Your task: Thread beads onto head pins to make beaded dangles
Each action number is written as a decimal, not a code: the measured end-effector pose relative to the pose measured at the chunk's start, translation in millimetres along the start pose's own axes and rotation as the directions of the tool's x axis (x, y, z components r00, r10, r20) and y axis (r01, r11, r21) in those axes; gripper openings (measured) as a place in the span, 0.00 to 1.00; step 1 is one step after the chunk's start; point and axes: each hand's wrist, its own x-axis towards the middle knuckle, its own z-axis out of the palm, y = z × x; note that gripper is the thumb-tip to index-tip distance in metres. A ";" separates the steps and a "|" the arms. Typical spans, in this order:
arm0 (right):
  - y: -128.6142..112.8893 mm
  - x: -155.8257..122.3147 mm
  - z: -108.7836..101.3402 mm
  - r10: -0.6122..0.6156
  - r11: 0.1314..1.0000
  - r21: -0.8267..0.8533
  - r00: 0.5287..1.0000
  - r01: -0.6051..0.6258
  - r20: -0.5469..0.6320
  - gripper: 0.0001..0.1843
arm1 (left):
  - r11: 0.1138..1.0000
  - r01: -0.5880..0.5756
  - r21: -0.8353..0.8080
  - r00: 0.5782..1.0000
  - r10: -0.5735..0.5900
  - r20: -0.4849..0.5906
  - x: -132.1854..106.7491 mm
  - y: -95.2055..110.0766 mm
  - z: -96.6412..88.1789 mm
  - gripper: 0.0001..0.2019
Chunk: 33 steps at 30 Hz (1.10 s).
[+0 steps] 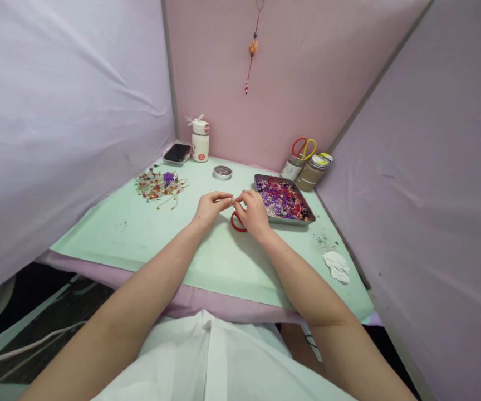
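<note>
My left hand [211, 208] and my right hand [254, 213] meet above the middle of the table, fingertips pinched and almost touching. Something tiny and pale sits between them, too small to name. Below my right hand a red loop handle [233, 221], probably of scissors, shows; the hand hides the remainder. Just right of that hand stands a metal tray [290, 221] full of purple, red and dark beads [280, 197]. A small round dish [222, 172] of tiny silvery pieces lies beyond my hands.
Beaded strands [159, 186] with a purple cluster [168, 177] lie at left. Behind are a phone [177, 152], a white bottle [200, 146], a can [293, 167] holding red and yellow scissors, and a jar [312, 174]. A crumpled white tissue [336, 266] lies right. A beaded cord [253, 47] hangs behind.
</note>
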 end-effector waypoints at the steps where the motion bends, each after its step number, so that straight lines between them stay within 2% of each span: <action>1: 0.0 0.2 0.0 0.010 1.000 0.026 1.000 -0.010 0.015 0.07 | 1.000 -0.001 0.003 1.000 0.001 -0.001 0.3 -0.1 -0.3 0.14; 7: 0.3 1.6 -1.1 0.074 0.979 0.183 0.995 -0.085 0.069 0.08 | 1.000 0.010 -0.003 1.000 -0.010 -0.006 1.6 -0.8 -0.8 0.16; 22: 6.5 6.6 -5.7 0.139 0.915 0.371 0.987 -0.158 0.076 0.06 | 0.998 0.037 -0.058 0.999 -0.037 0.010 -2.9 5.8 4.6 0.16; 29: 7.3 8.6 -8.9 0.058 0.937 0.340 0.996 -0.077 0.066 0.06 | 0.997 0.046 -0.055 0.998 -0.044 0.044 -1.7 3.4 2.3 0.19; 33: 8.3 9.6 -9.8 0.082 0.925 0.365 0.993 -0.109 0.088 0.07 | 0.998 0.036 -0.045 0.997 -0.033 0.076 -0.6 1.8 0.0 0.19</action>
